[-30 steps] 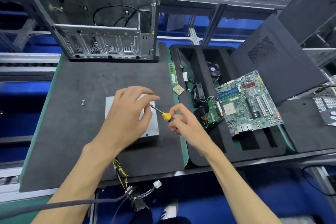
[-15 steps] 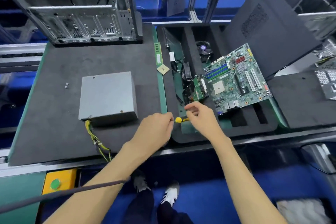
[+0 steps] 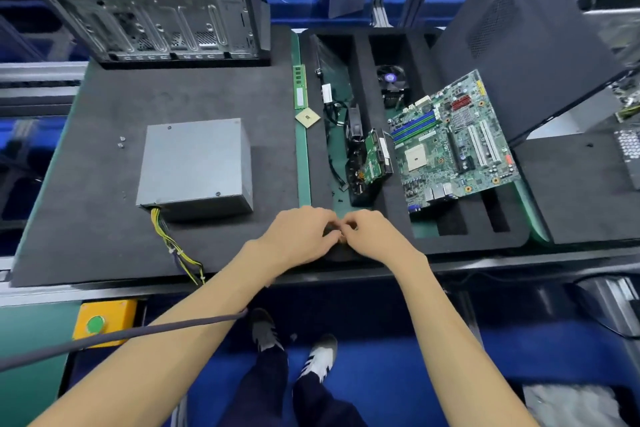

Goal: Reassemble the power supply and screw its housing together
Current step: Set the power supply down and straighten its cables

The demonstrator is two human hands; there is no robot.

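The grey power supply point(image 3: 195, 163) lies closed on the black mat point(image 3: 104, 218), its lid up, with yellow and black cables point(image 3: 176, 250) trailing off the front edge. Two loose screws point(image 3: 120, 142) rest on the mat to its left. My left hand point(image 3: 298, 236) and my right hand point(image 3: 374, 236) meet at the front edge, right of the power supply and apart from it. Their fingertips pinch together around a small dark thing, mostly hidden; half a second ago a yellow-handled screwdriver was held there.
An open PC case point(image 3: 156, 10) stands at the back left. A black foam tray point(image 3: 360, 55) on the right holds a motherboard point(image 3: 450, 146), a fan point(image 3: 391, 76) and cables. A RAM stick point(image 3: 300, 87) and CPU point(image 3: 307, 118) lie between. A side panel point(image 3: 519, 38) leans at the right.
Both hands left the power supply and came to the front edge with the screwdriver. They have now closed together, and its yellow handle is hidden. The view tilted down.
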